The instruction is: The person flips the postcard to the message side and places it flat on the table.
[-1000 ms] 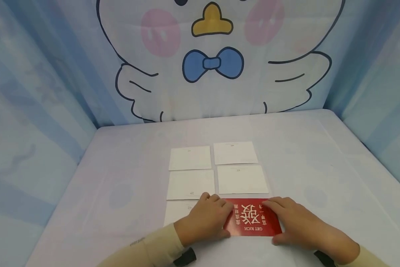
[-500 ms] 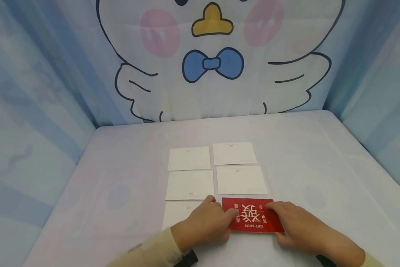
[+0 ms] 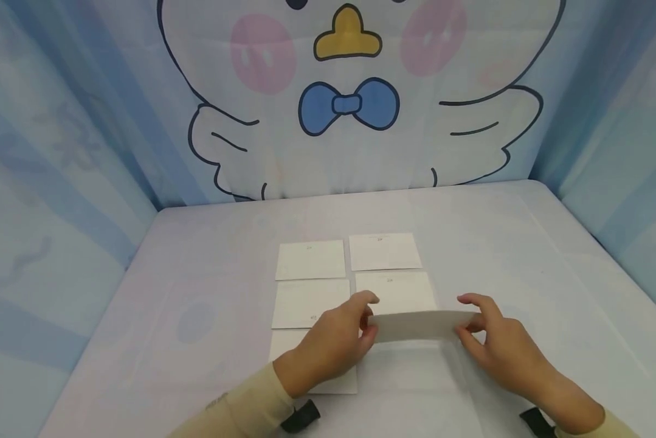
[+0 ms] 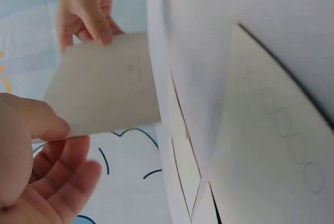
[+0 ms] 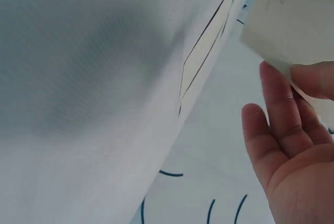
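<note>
Raised above the table's near part is a paper card or envelope [image 3: 417, 325], its pale side now toward me. My left hand [image 3: 333, 334] pinches its left end between thumb and fingers, while my right hand [image 3: 505, 347] pinches the right end. In the left wrist view the held card [image 4: 107, 85] spans both hands and carries a small faint mark. In the right wrist view, the right thumb presses on the card [image 5: 292, 20] with fingers behind it. Below the left hand lies a white card [image 3: 335, 383], partly covered by that hand.
Several white cards lie in two columns on the pale table [image 3: 213, 274], among them one at the back left [image 3: 310, 260] and one at the back right [image 3: 385, 251]. A curtain with a cartoon bird [image 3: 349, 152] hangs behind the table.
The card lay flat with its red printed face up; both hands have gripped its ends, lifted it and tipped it so the pale side shows.
</note>
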Motion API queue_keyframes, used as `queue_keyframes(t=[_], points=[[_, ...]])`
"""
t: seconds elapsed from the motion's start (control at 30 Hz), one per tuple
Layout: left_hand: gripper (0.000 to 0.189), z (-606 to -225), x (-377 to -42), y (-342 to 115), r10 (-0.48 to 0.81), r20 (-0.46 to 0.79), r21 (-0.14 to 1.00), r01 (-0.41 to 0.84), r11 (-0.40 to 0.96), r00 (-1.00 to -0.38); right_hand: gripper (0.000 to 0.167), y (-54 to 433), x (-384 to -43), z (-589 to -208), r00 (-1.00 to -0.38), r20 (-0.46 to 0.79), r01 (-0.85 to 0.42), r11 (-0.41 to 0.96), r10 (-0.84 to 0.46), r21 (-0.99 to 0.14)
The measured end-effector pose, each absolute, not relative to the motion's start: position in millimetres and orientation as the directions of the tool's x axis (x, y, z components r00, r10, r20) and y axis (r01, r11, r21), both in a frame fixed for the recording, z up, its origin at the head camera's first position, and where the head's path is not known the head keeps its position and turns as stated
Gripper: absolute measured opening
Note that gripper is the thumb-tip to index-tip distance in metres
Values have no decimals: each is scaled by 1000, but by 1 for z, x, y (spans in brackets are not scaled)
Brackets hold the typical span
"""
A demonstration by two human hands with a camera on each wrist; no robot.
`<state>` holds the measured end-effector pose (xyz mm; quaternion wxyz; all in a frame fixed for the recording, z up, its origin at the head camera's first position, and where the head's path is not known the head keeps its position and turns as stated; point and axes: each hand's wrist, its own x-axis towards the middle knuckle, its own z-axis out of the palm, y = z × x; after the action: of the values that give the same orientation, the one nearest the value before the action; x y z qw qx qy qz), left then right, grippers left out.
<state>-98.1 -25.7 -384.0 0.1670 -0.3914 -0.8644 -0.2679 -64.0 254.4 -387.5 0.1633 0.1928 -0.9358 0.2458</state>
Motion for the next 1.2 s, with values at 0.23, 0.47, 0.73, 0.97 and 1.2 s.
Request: queue_keyframes(t=[0.23,0.47,0.73,0.97,1.2], points=[[39,-385,-104,-30,544,409,552,674,491,-732,61,252,-61,-386,-924,320,-358,760,-208,-542],[34,-389,-108,-30,554,222,578,566,588,-802,52,252,-62,-385,-970,106,-237,771,-217,-591],[40,-396,-109,-27,627,140,258,639,725,-767,63,255,-68,-389,-955,-114,-158,793,-275,-588],[49,-402,-108,-26,642,82,108,648,754,-762,65,253,-71,-394,-933,-123,-249,853,-338,-459],[61,-401,-105,-24,637,-12,74,635,769,-771,64,252,-71,-398,-918,-136,-294,868,-373,-400]])
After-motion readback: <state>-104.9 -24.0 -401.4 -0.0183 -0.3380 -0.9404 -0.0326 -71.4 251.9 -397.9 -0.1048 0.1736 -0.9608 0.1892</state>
